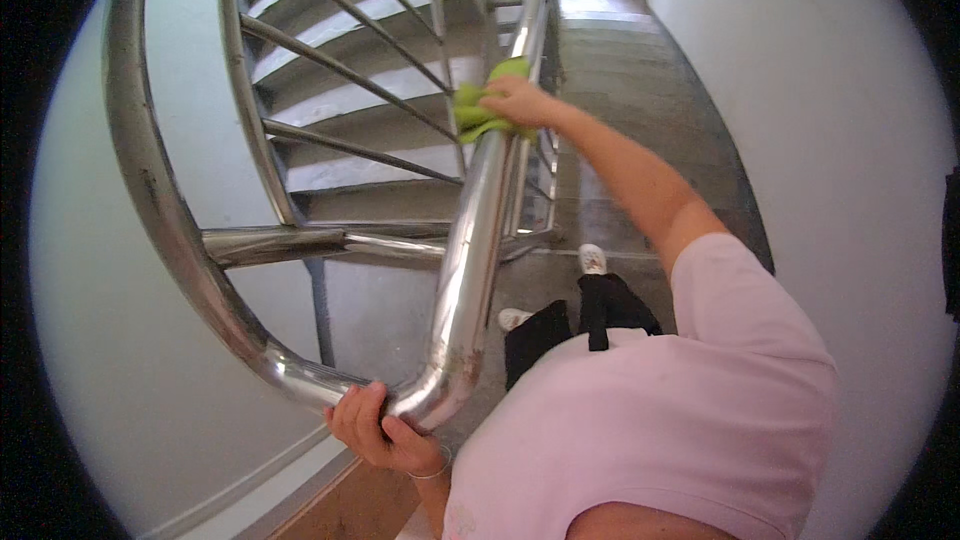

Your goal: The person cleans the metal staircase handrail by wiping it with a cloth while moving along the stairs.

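Observation:
A polished metal stair handrail [465, 255] runs from the bottom centre up to the top of the view, and bends left near me. My right hand [521, 100] presses a green cloth [474, 114] onto the rail's upper stretch; the cloth spreads out on both sides of the tube. Down at the bend, my left hand [386, 427] is wrapped round the rail, with a thin bracelet at its wrist. The underside of the cloth is hidden.
Concrete steps [360, 109] climb behind metal balusters [352, 75] on the left. Another flight [622, 90] descends beyond my white shoes [592, 259]. A pale wall [810, 127] stands on the right, and another wall [135, 330] on the left.

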The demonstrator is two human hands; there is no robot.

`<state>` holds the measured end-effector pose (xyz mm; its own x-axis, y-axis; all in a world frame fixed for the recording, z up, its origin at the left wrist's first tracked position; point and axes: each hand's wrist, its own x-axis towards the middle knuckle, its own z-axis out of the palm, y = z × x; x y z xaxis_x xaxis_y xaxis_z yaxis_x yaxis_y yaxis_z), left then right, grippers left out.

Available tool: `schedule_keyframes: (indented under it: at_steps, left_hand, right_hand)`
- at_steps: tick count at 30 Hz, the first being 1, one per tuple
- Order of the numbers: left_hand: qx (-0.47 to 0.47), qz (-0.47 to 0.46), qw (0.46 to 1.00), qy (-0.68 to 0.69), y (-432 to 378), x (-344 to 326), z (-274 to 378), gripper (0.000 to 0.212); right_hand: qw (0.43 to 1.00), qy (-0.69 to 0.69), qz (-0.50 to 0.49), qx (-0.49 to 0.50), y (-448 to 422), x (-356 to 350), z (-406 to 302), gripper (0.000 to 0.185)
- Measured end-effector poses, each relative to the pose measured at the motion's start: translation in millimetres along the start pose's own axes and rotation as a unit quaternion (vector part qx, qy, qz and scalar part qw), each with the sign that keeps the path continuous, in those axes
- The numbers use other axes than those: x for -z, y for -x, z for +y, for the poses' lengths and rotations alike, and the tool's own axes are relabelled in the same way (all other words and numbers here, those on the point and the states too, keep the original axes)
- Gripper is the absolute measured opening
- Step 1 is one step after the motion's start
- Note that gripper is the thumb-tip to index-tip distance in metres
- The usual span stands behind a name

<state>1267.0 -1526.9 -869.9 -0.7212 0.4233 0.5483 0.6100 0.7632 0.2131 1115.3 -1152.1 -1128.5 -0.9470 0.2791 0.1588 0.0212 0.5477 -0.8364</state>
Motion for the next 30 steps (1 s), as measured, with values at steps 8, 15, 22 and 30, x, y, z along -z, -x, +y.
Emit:
schedule_keyframes:
  at_steps: [8,15,22,30]
  left_hand:
    - [0.073,0.039,0.996,-0.025,10.5,6.7,3.7,0.031]
    - [0.078,0.089,0.993,0.01,6.8,6.7,6.0,0.029]
    - [0.056,0.079,0.995,0.034,13.9,2.5,-5.8,0.025]
    - [0.02,0.114,0.991,0.066,15.6,-2.2,-9.5,0.021]
  right_hand:
    - [0.968,0.211,-0.131,0.032,-25.8,-15.0,8.3,0.048]
    - [0.994,0.011,0.021,0.108,78.0,-1.6,-142.1,0.036]
    - [0.95,-0.3,-0.055,0.069,7.3,40.0,-243.7,0.032]
    - [0.88,0.127,0.038,0.456,-61.0,-64.3,-282.2,0.033]
